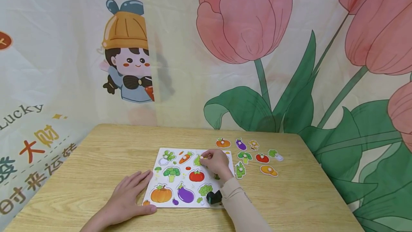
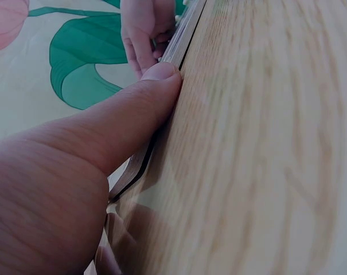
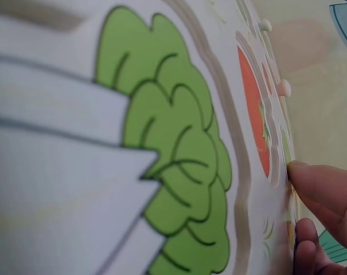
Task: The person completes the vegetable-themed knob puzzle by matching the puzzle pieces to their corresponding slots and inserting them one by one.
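A white vegetable puzzle board lies flat on the wooden table. My left hand rests at its left side, fingers extended, with the thumb against the board's front left edge. Over the board's upper middle, my right hand pinches a light green vegetable puzzle piece at its slot; the fingertips partly hide it. Knobbed pieces sit in the upper left: a white-and-green one and a carrot. Printed in other slots are a tomato and a cabbage.
Right of the board lie several loose knobbed pieces, among them a pumpkin, an eggplant, a broccoli, a tomato and a yellow-orange one. Behind the wooden table hangs a tulip-patterned cloth.
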`<state>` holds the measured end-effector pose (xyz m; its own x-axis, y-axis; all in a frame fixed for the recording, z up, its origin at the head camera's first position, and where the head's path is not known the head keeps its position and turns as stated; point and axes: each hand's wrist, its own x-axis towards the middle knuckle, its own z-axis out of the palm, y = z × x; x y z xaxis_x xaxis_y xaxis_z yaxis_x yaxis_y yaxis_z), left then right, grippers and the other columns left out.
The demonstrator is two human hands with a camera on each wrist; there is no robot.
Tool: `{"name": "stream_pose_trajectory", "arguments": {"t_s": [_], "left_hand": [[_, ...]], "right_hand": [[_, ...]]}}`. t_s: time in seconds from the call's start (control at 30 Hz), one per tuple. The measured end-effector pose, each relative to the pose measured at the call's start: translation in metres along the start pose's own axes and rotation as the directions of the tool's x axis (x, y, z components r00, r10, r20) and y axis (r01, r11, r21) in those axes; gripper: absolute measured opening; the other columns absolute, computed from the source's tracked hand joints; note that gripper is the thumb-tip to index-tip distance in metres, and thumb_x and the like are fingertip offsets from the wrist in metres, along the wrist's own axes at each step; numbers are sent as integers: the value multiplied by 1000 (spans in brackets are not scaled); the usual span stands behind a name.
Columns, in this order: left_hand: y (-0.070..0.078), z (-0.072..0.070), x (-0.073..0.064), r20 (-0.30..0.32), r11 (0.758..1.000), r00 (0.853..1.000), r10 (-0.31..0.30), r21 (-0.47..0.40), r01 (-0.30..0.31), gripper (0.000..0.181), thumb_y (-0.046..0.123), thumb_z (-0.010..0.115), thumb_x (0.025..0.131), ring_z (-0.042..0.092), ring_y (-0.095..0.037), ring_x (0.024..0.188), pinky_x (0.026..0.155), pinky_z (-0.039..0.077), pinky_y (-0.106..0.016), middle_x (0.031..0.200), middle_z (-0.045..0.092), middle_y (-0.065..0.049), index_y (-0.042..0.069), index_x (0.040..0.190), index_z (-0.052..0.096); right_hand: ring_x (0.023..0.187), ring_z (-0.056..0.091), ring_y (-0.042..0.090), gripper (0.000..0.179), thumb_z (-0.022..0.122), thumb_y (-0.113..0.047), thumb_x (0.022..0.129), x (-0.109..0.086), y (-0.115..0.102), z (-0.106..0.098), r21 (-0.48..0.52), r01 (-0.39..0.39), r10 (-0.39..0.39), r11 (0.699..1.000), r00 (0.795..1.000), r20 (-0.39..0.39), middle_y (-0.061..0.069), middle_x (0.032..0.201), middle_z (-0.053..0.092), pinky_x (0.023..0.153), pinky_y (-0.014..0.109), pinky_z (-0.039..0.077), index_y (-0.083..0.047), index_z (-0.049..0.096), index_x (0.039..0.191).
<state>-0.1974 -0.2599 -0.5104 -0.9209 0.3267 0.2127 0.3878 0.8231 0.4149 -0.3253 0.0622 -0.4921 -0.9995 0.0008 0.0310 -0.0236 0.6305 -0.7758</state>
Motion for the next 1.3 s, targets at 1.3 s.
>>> {"name": "stream_pose_trajectory", "arguments": {"t_s": [1.3], "left_hand": [[0, -1, -1, -13, 1000, 1000, 9, 1, -9, 112, 75, 79, 78, 31, -45, 153, 117, 20, -73, 167, 43, -12, 9, 162, 46]], "right_hand": [[105, 63, 22, 26, 75, -16, 100, -6, 54, -155, -94, 244, -222, 965, 955, 198, 9, 124, 72, 91, 38, 58, -11, 76, 125]]}}
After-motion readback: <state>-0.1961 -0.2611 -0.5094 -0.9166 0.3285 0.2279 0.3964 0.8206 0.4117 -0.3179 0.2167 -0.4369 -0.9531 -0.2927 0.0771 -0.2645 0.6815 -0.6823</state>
